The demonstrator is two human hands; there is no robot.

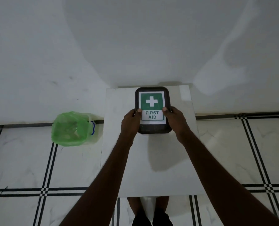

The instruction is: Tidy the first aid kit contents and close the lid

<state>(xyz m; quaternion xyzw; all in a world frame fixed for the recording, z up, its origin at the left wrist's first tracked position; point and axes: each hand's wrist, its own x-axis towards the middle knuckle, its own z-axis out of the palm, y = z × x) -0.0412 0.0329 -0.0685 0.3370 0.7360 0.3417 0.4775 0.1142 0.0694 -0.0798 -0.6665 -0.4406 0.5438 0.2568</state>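
Observation:
A dark first aid kit box (152, 129) stands on a white table (151, 160), close to the wall. Its lid (151, 101) carries a green label with a white cross and the words FIRST AID, and it lies flat on top of the box. My left hand (130, 123) grips the lid's left edge, thumb on the label. My right hand (174, 121) grips the right edge the same way. The contents of the kit are hidden under the lid.
A small bin (73, 129) lined with a green plastic bag stands on the tiled floor to the left of the table. A white wall rises right behind the table. My feet show below the table's near edge.

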